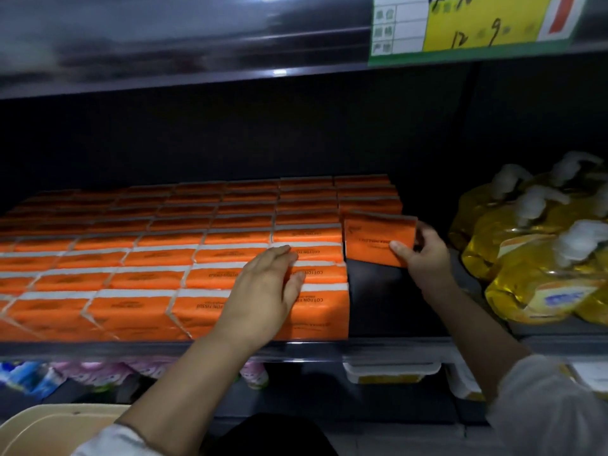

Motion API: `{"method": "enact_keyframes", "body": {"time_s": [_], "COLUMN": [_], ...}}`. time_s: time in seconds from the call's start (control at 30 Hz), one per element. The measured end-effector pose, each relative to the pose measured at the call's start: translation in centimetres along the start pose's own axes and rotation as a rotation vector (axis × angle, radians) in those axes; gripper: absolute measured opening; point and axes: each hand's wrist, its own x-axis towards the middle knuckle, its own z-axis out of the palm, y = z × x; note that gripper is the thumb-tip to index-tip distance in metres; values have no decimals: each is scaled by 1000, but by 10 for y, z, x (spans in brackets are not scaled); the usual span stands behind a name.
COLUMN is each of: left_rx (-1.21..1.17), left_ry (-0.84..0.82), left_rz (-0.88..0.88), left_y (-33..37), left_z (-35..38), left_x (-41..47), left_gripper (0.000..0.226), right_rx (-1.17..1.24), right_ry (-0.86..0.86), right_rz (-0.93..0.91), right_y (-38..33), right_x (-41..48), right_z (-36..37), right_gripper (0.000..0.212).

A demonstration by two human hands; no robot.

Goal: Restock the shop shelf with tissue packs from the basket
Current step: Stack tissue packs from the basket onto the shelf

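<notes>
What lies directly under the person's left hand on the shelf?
The left hand rests flat on orange tissue packs in the front rows. Their printed labels show only partly; whatever print lies beneath the palm is hidden.

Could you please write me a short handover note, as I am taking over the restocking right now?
Left hand: open, resting flat on the stocked tissue packs.
Right hand: grips one tissue pack over the gap at the right end of the shelf, beside the yellow bottles.
Done: most rows are filled.
Left: set this pack down, then fill the front of that column.
Basket rim shows at lower left; contents hidden.
</notes>
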Motion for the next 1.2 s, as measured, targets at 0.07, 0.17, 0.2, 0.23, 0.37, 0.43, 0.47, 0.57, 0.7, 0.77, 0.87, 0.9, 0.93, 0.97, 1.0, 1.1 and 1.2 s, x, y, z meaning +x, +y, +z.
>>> {"method": "enact_keyframes", "body": {"time_s": [0.07,0.17,0.2,0.23,0.37,0.43,0.47,0.57,0.7,0.77,0.87,0.9,0.93,0.97,1.0,1.1,1.2], "left_rx": [-6,-17,-20,-23,-33,-34,-34,-54,-75,-43,79,122,162,201,238,337,331], "left_ry": [13,28,34,39,40,34,26,-3,83,140,177,161,134,98,56,-17,-38], "left_rz": [2,-8,-11,-12,-9,-5,-4,-4,12,31,86,95,95,89,74,-68,-284], "left_y": [0,-1,-1,-1,0,0,0,0,1,-3,-20,-29,-40,-52,-65,-111,-156], "left_z": [1,3,4,4,4,3,3,-1,-17,-33,-63,-75,-86,-97,-107,-134,-156], "left_x": [0,0,0,0,-1,-1,-1,1,0,-8,-37,-52,-69,-88,-108,-175,-242], "left_gripper": [44,44,44,43,43,44,44,46,41,35,33,36,37,37,37,34,20], "right_rx": [-169,-188,-194,-206,-231,-229,-222,-213,-121,-78,1,28,54,79,104,69,-24], "right_ry": [43,62,71,77,95,98,104,160,200,190,93,44,-17,-91,-181,-499,-824], "right_rz": [-34,-38,-33,-23,-10,-7,0,49,-35,-117,-206,-215,-215,-210,-211,-305,-384], "right_y": [1,1,0,-1,-2,-5,-8,-20,-40,-53,-76,-86,-97,-108,-120,-153,-171], "right_x": [5,13,14,15,13,10,7,-7,-43,-62,-92,-101,-110,-120,-131,-171,-218], "right_z": [6,13,16,18,22,20,19,10,0,-4,-4,-1,5,14,25,68,116], "right_gripper": [51,55,57,56,47,53,56,59,54,42,17,11,7,6,7,14,21]}}
